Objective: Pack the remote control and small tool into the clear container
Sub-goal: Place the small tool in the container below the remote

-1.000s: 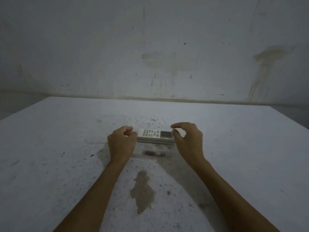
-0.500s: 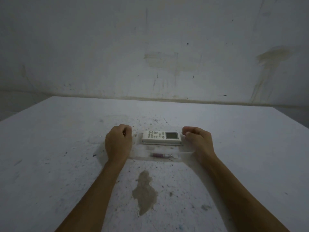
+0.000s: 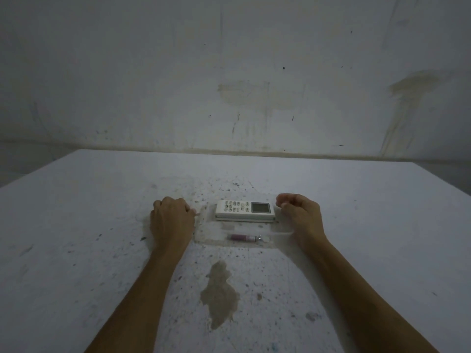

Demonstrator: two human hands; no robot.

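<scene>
A white remote control [image 3: 245, 210] with grey buttons and a small screen lies flat inside a shallow clear container [image 3: 204, 233] on the table. In front of the remote, also inside the container, lies a small purple tool [image 3: 242, 237] with a metal tip. My left hand [image 3: 171, 220] is closed at the container's left edge, fingers pinching its rim. My right hand [image 3: 300, 215] is closed at the right edge, fingers curled on that side of the container.
The white table [image 3: 102, 250] is speckled with dark marks and has a grey-brown stain [image 3: 219, 291] near me. A stained wall [image 3: 229, 72] runs behind the table's far edge. The table's corners fall away at far left and far right.
My right hand came down from an open hover beside the remote and closed on the container's right edge. Both hands then shifted slightly outward, and the container now lies between them.
</scene>
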